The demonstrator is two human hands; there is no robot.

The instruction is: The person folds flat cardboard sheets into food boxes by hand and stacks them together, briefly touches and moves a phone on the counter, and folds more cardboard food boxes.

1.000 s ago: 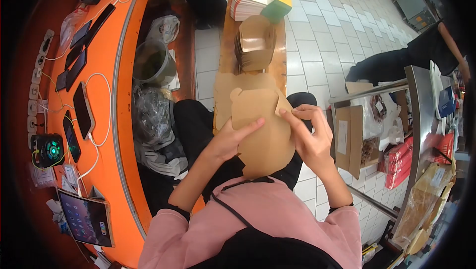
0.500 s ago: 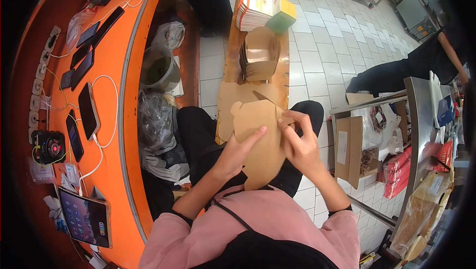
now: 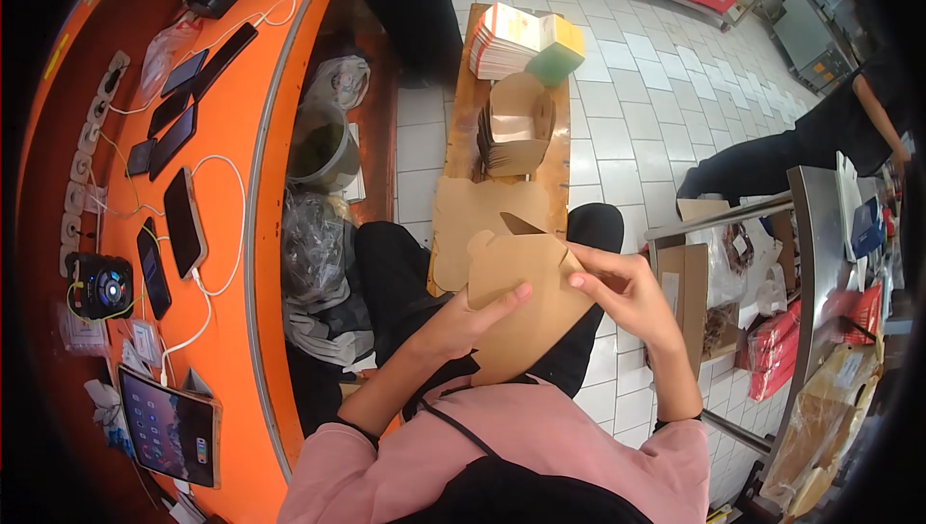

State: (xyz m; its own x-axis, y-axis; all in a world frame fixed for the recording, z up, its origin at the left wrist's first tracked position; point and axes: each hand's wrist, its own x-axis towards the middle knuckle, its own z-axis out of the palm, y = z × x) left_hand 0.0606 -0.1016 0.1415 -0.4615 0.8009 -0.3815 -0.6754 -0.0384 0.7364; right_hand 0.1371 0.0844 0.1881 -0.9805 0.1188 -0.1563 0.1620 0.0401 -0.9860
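Observation:
A brown cardboard food box (image 3: 521, 283), partly folded, is held above my lap. My left hand (image 3: 461, 323) grips its left side, thumb flat on the face and fingers hidden behind. At the box's upper right corner, my right hand (image 3: 625, 294) pinches a folded side panel between thumb and fingers. Beneath and beyond it, a flat cardboard blank (image 3: 463, 225) lies on the wooden bench (image 3: 558, 172). Farther along the bench stands a nested stack of folded brown boxes (image 3: 517, 128).
Printed cartons (image 3: 511, 40) sit at the bench's far end. On the left, an orange counter (image 3: 236, 331) carries phones, cables and a tablet (image 3: 169, 427). A metal rack (image 3: 801, 234) stands right, near another person's arm (image 3: 880, 114). A bucket (image 3: 328, 148) is under the counter.
The right hand has shifted down and right along the box's edge, and its fingers now press the corner panel. The box appears slightly lower in view; the left hand keeps its hold.

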